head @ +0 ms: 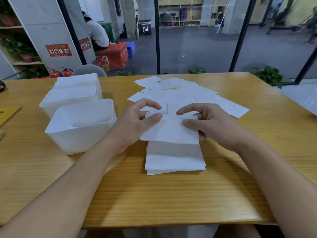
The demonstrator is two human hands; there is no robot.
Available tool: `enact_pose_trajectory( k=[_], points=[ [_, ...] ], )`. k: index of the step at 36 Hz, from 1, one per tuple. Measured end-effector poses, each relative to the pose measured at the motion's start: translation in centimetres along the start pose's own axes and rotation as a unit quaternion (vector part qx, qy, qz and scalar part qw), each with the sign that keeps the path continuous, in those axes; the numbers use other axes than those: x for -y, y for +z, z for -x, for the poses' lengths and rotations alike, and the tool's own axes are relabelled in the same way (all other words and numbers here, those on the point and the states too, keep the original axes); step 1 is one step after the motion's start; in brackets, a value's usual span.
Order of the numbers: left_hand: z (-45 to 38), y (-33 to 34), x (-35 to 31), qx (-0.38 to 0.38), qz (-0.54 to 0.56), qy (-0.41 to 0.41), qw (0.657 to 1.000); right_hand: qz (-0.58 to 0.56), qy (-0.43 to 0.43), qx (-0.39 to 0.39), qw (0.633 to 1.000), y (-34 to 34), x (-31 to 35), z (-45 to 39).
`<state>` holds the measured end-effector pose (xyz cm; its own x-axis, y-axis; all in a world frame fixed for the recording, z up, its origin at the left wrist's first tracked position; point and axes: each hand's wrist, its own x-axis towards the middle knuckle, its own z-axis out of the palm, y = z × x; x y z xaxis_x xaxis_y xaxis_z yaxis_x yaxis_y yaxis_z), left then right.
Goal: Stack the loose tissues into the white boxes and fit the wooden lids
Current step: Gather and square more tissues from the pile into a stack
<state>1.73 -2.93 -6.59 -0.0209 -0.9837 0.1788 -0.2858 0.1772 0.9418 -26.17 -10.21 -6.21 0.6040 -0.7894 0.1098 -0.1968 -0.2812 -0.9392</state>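
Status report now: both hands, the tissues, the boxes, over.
Left hand and right hand hold one tissue above the neat stack. Nearest white box empty, two behind filled. Loose tissues remain; path clear.

Wooden table and its load
Three white boxes stand at left, scattered tissues lie at the far middle, a neat tissue stack nearer, a wooden lid at the left edge

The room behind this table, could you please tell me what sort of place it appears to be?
Probably a gym or fitness studio with a glassed-off work area. Beyond the glass partition lie a dark floor, a red plyo-style box, a black box marked 04 and cubby shelves holding coloured gear.
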Motion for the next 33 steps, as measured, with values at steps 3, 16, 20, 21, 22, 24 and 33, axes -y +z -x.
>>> enact_pose_trajectory(
  k=[3, 16, 20, 21, 22, 24, 33],
  points=[
    [0.18, -0.39, -0.01, 0.07, -0.014, -0.005, 0.997, -0.015, 0.031, 0.019, 0.999, 0.0, 0.53, 0.2],
    [0.27, -0.17, 0.39, 0.175, -0.099, -0.006, 0.98, 0.065, 0.035, 0.065, 0.995, 0.3, 0.33, 0.48],
    [0.4, 0.02, 0.11, 0.178, -0.078, 0.025, 0.981, 0.128, 0.013, 0.07, 0.989, 0.26, 0.21, 0.56],
    [0.45, 0.03, -0.01, 0.174, -0.075, 0.037, 0.981, 0.138, 0.012, 0.072, 0.988, 0.27, 0.16, 0.57],
    [0.5, 0.04, -0.1, 0.169, -0.07, 0.047, 0.982, 0.146, 0.01, 0.072, 0.987, 0.27, 0.11, 0.58],
    [0.56, -0.03, -0.24, 0.158, -0.051, 0.053, 0.985, 0.152, 0.001, 0.081, 0.985, 0.25, 0.01, 0.62],
    [0.65, -0.27, 0.37, 0.185, -0.117, 0.014, 0.976, 0.152, 0.028, 0.109, 0.982, -0.04, -0.2, 0.55]
  ],
)
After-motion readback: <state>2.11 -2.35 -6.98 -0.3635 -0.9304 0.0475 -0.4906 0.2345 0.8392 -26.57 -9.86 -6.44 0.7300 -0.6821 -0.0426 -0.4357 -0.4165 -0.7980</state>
